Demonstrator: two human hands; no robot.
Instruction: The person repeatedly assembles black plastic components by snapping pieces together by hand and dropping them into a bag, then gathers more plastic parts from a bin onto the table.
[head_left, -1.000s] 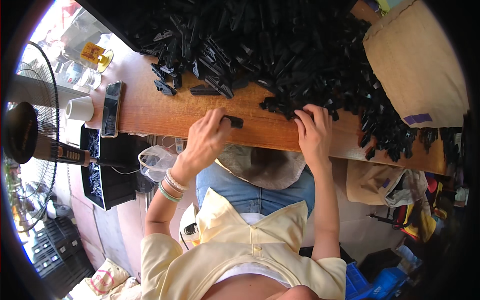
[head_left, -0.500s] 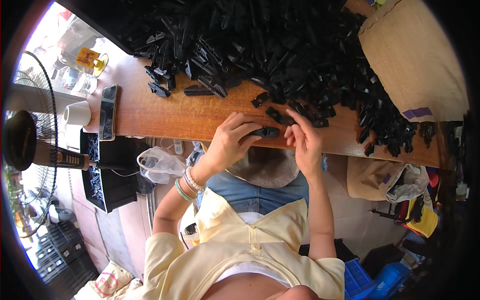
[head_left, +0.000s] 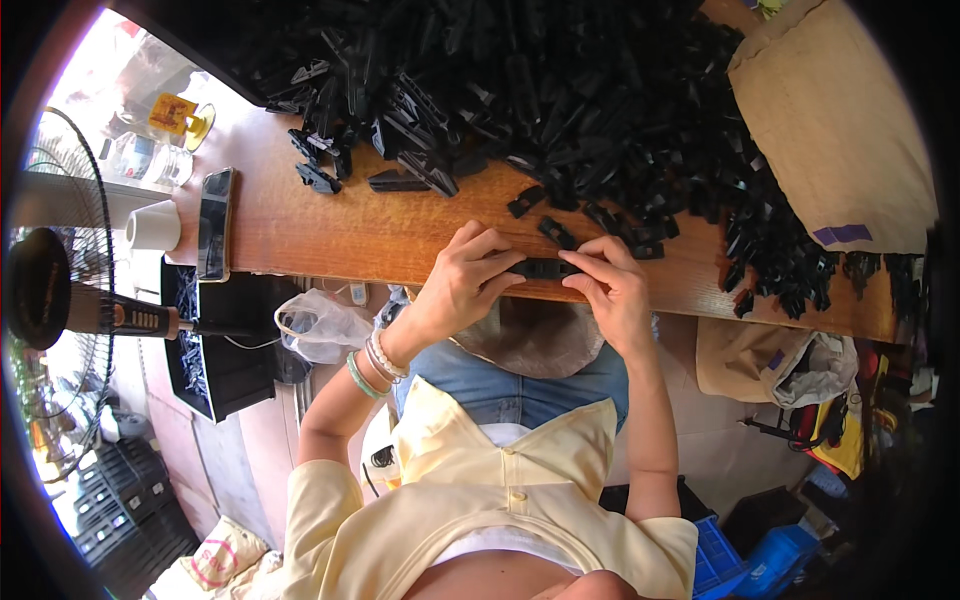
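Note:
A small, long black plastic part [head_left: 540,268] is held level over the front edge of the wooden table [head_left: 350,235]. My left hand [head_left: 468,272] pinches its left end between thumb and fingers. At its right end, my right hand [head_left: 612,285] grips with thumb and forefinger. Whether it is one piece or two joined pieces I cannot tell. Just beyond my fingers lie a few loose short black pieces, one of them a black clip-like piece [head_left: 556,233]. Behind them rises a large heap of black plastic parts [head_left: 560,110].
A phone [head_left: 215,225] and a white cup [head_left: 154,226] stand at the table's left, near a fan [head_left: 45,290]. A brown sack [head_left: 830,130] lies at the right. Below the table's left end is a black bin [head_left: 235,375] of parts. A cloth bag [head_left: 530,338] hangs over my lap.
My right hand, earlier raised with its forefinger stretched toward the loose pieces, has come down and closed on the part's right end. My left hand keeps its hold.

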